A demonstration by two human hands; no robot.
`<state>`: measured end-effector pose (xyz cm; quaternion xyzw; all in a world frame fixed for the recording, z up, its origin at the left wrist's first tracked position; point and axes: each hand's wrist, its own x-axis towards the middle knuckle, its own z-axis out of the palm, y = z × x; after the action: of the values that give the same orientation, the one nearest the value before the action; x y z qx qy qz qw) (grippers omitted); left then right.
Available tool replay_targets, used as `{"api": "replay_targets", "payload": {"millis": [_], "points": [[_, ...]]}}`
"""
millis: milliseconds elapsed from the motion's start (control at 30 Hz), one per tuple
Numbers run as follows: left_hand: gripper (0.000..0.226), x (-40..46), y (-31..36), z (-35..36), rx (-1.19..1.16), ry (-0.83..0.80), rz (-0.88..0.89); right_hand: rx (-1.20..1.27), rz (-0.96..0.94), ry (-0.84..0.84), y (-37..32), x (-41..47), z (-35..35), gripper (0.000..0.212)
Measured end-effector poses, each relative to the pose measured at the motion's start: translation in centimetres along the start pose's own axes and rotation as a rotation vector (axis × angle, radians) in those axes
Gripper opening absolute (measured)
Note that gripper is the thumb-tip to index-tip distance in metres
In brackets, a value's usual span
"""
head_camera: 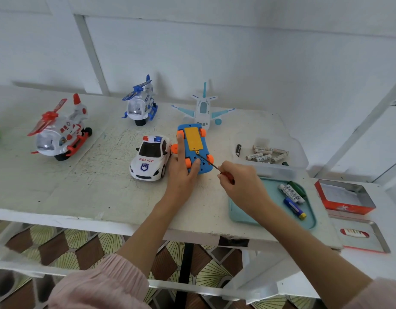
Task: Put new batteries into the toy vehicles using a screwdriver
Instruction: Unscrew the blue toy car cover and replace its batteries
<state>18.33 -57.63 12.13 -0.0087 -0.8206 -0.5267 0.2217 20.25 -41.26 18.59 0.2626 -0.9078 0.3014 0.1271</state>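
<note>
While my left hand (182, 172) lies across the overturned blue toy car (193, 148) at frame centre, forefinger straight along its edge and thumb on the glossy plastic underside, my right hand (241, 186) is curled tight round the screwdriver (209, 162). Its thin metal tip meets the tab of the flat yellow battery cover (192, 139) between stubby orange wheels. My fingers hide most of the red handle, and the screw itself is too small to see.

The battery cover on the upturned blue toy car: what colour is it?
Yellow; the battery cover shows best in the head view, the only one.
</note>
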Motion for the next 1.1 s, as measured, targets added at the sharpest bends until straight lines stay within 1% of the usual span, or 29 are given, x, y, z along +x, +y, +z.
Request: {"api": "replay_targets", "payload": {"millis": [267,433,633,867,1100], "points": [[0.079,0.3,-0.1,0.2,-0.015,-0.005,-0.031,0.013,-0.008,0.041,0.4,-0.3,1.3,0.01],[0.071,0.5,0.3,0.3,-0.031,-0.002,-0.037,0.021,-0.02,0.06,0.6,-0.2,1.6,0.01],[0.069,0.8,0.7,0.1,-0.052,-0.015,-0.061,0.021,-0.042,0.09,0.8,-0.1,2.1,0.013],[0.067,1.0,0.8,0.0,-0.054,-0.016,-0.086,0.015,-0.059,0.108,0.8,0.2,2.5,0.015],[0.067,0.9,1.1,-0.1,-0.105,-0.02,-0.127,0.029,-0.062,0.11,0.8,0.4,2.6,0.015]]}}
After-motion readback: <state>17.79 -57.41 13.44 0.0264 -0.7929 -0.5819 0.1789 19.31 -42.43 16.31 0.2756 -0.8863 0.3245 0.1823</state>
